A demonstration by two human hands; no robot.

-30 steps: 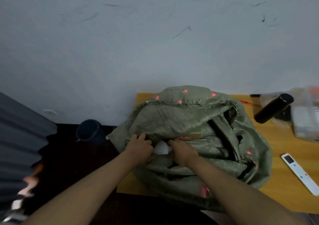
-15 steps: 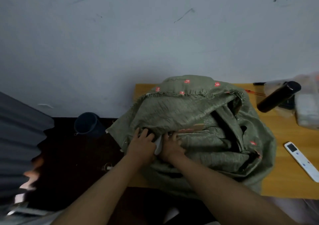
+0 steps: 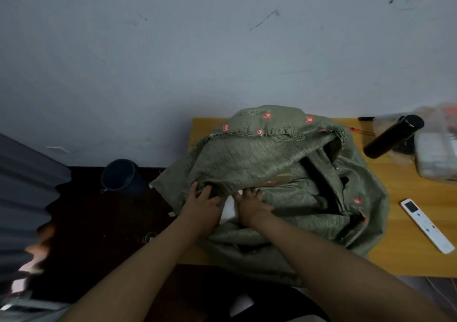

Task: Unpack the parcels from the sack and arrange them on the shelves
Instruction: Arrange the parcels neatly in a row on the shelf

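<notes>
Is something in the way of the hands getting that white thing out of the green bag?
Yes. A fold of the green woven sack drapes over the white parcel, hiding most of it. The left hand and right hand flank it, fingers under that fold.

A scuffed, pale grey wall (image 3: 222, 62) fills the room's upper half in dim light. A wooden tabletop (image 3: 405, 223) stands at three o'clock against it; dark floor (image 3: 99, 223) and grey corrugated sheeting (image 3: 22, 185) lie at nine o'clock.
</notes>
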